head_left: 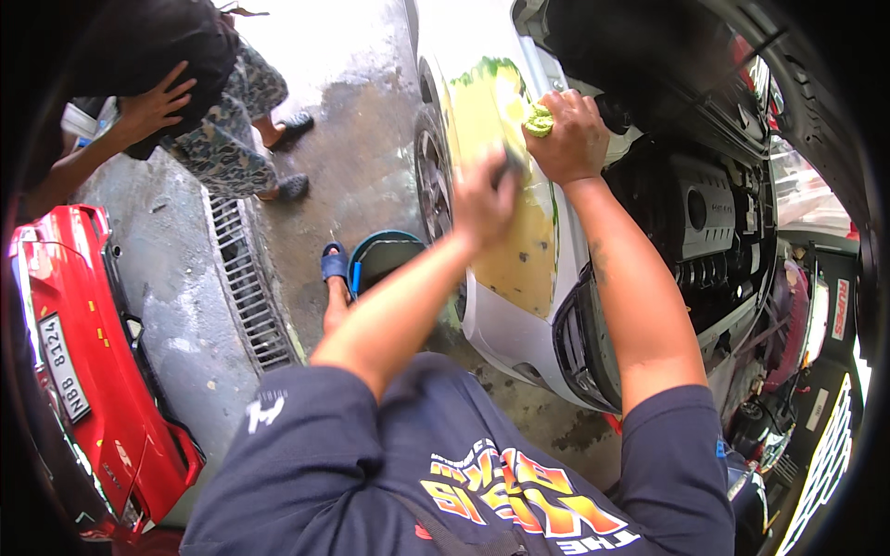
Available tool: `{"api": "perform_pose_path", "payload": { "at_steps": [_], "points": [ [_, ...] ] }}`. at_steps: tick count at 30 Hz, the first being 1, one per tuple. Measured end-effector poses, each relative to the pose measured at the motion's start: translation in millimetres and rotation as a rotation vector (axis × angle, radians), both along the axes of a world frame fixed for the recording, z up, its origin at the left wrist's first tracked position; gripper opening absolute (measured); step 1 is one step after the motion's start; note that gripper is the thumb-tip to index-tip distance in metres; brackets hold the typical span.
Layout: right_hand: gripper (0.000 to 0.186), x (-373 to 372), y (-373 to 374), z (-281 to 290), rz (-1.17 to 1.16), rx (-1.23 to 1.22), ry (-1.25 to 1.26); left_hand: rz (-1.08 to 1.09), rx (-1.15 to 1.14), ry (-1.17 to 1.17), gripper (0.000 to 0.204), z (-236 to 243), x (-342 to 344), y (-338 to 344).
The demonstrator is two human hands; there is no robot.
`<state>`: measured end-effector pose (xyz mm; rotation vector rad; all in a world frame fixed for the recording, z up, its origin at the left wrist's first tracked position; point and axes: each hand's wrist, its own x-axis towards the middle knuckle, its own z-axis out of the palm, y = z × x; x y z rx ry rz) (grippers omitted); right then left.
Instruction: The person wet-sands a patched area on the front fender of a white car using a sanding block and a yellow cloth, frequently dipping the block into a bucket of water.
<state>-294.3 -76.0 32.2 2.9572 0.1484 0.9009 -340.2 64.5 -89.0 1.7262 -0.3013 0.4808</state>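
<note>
A silver car fender (501, 326) lies ahead of me, with a large pale-yellow patch (524, 264) marked by dark spots and green edges. My left hand (484, 202), smeared by motion, is curled over the patch around a small dark block-like thing (509, 168) whose kind I cannot make out. Farther along, at the fender's engine-side edge, my right hand (570, 137) is closed on a crumpled yellow-green cloth (539, 120). The cloth bulges out on the left side of that fist. Wet-looking streaks shine on the patch near both hands.
The open engine bay (700, 208) lies right of the fender, beneath a raised hood. A dark basin (389, 262) with a blue rim stands by the front wheel (432, 167). Left are a floor grate (243, 278), a red bumper (102, 361) and another person in patterned shorts (222, 139).
</note>
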Motion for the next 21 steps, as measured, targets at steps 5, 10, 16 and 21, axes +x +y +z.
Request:
{"api": "perform_pose_path", "payload": {
  "at_steps": [5,10,16,21],
  "points": [
    [0.068,-20,3,24,-0.094,-0.029,0.218,-0.378,0.174,-0.014,0.05,1,-112,63],
    [0.089,-94,66,67,-0.142,-0.163,0.682,0.111,0.384,0.001,0.049,34,-28,230],
    [0.102,-132,110,50,-0.316,-0.345,1.108,0.345,0.501,0.338,0.053,-32,-82,450],
    [0.104,-111,108,41,-0.402,-0.31,1.063,0.351,0.632,0.911,0.055,-131,-250,541]
  ]
}}
